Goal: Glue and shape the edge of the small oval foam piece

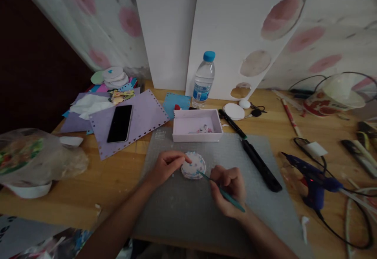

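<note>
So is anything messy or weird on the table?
A bit messy: the glue gun lies on its side, its cord looping loosely, with paper scraps nearby. The purple sheets sit crooked under a phone.

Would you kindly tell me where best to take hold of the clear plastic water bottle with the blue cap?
Grip the clear plastic water bottle around its labelled middle, probably coming from the front right. It stands upright and round, so fingers wrap it easily; white boards close off the back, and the pale pink open box sits before its left side.

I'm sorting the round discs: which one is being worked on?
The patterned disc on the grey mat, under both hands; the plain white disc lies untouched beside the bottle.
</note>
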Tool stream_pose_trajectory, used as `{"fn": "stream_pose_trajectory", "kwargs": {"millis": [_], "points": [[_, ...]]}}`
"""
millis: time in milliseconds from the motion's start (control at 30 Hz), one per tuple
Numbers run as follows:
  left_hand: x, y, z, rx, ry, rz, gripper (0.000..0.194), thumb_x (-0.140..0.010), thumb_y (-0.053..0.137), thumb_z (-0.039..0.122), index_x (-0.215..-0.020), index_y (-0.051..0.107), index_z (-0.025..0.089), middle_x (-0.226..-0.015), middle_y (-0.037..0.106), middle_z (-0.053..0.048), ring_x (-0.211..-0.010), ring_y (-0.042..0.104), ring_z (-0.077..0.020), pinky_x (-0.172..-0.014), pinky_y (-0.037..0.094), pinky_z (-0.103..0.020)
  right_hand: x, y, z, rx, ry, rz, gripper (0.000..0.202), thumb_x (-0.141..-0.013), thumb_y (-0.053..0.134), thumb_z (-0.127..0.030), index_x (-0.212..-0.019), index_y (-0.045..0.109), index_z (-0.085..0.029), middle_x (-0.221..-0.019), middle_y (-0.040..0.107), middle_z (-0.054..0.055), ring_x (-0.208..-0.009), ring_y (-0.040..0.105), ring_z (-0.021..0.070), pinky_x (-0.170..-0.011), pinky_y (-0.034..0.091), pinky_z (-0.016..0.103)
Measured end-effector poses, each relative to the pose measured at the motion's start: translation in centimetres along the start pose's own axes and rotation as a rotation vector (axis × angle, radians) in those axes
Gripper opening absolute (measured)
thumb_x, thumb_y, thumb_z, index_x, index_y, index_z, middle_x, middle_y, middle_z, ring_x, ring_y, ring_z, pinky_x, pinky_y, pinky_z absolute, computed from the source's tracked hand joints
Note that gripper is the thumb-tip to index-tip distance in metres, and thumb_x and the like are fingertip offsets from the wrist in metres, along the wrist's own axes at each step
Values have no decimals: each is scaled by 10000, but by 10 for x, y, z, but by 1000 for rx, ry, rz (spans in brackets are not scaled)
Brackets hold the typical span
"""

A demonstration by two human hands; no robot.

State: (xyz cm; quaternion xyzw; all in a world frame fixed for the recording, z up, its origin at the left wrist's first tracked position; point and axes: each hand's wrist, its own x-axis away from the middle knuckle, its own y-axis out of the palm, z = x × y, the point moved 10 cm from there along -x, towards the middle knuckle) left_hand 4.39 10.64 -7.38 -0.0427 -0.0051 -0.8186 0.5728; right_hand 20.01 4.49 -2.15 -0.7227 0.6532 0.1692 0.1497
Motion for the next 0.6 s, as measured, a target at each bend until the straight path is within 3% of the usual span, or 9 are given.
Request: {"fn": "stream_pose_trajectory", "kwargs": {"millis": [100, 200, 300, 367, 400, 433, 500, 533, 600], "points": [[3, 17, 0, -96, -5, -99, 229, -810, 600, 308, -865, 758, 152, -585, 593, -10, -481, 404, -82, -453, 273, -203, 0, -1, 2, 3, 22, 18, 232, -901, 480, -176, -835, 275, -265, -655, 363, -60, -535, 355, 116, -496, 308, 238], [0, 24, 0, -120, -4, -132, 228, -798, 601, 261, -937, 755, 167, -567, 563, 7, -468, 378, -73, -440, 259, -192, 2, 2, 5, -4, 35, 14, 227, -911, 481, -197, -839, 277, -266, -659, 369, -58, -546, 363, 119, -506, 316, 241], [1, 7, 12, -71, 2, -37, 273, -828, 568, 281, -1025, 726, 175, -477, 446, 51, -430, 345, -76, -430, 275, -195, 1, -1, 6, -33, 48, 50, 236, -917, 487, -205, -831, 275, -265, -654, 359, -62, -551, 359, 118, -511, 313, 239], [14, -6, 29, -48, 23, 3, 283, -851, 544, 311, -1041, 712, 185, -457, 412, 59, -415, 361, -85, -428, 303, -204, -3, -6, 7, -40, 63, 96, 256, -919, 501, -222, -819, 269, -263, -639, 351, -70, -540, 352, 115, -505, 307, 237], [25, -5, 37, -37, 29, -56, 258, -860, 538, 326, -983, 723, 194, -472, 450, 46, -421, 401, -92, -438, 332, -213, -5, -10, 7, -37, 73, 119, 266, -919, 510, -236, -813, 267, -263, -631, 352, -72, -534, 350, 114, -503, 307, 237], [42, 8, 42, -35, 16, -215, 259, -870, 528, 349, -881, 738, 198, -475, 488, 31, -411, 432, -96, -437, 352, -224, -7, -13, 7, -32, 79, 142, 275, -917, 519, -251, -808, 267, -261, -625, 356, -74, -531, 351, 114, -504, 308, 238], [94, 48, 40, -102, -56, -660, 323, -902, 494, 382, -795, 750, 218, -552, 603, -5, -498, 563, -135, -536, 457, -261, -11, -21, 6, -21, 85, 188, 291, -912, 538, -278, -800, 270, -259, -620, 369, -74, -534, 356, 114, -511, 314, 240], [119, 61, 37, -145, -68, -786, 289, -882, 540, 401, -770, 744, 230, -605, 641, -5, -557, 610, -151, -542, 473, -254, -12, -24, 6, -18, 89, 206, 296, -910, 545, -288, -798, 272, -259, -620, 376, -74, -537, 358, 115, -515, 316, 240], [146, 71, 24, -252, -107, -779, 228, -882, 576, 405, -861, 719, 228, -832, 695, -17, -745, 661, -181, -627, 524, -263, -13, -29, 5, -19, 94, 232, 306, -905, 556, -301, -793, 274, -258, -622, 384, -74, -541, 357, 115, -520, 318, 238]]}}
